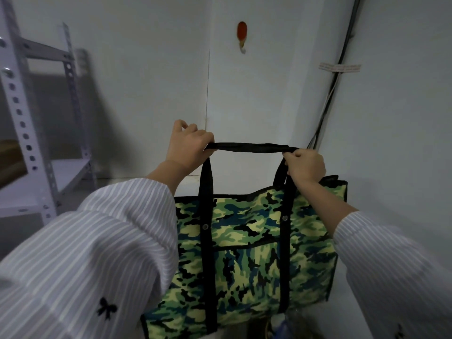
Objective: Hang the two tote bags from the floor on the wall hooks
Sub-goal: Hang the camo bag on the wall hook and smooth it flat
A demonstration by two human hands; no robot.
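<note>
A white wall (146, 81) carries an orange hook (241, 36); left hand (189, 145) and right hand (305, 166) grip the tote handle (247, 147).

Grey shelf (71, 172), perhaps cardboard (9, 155) on it

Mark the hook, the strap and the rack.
hook (242, 33): head view, on its orange wall plate.
strap (247, 147): head view, middle of the taut black top span.
rack (17, 104): head view, on the perforated front upright.
</note>
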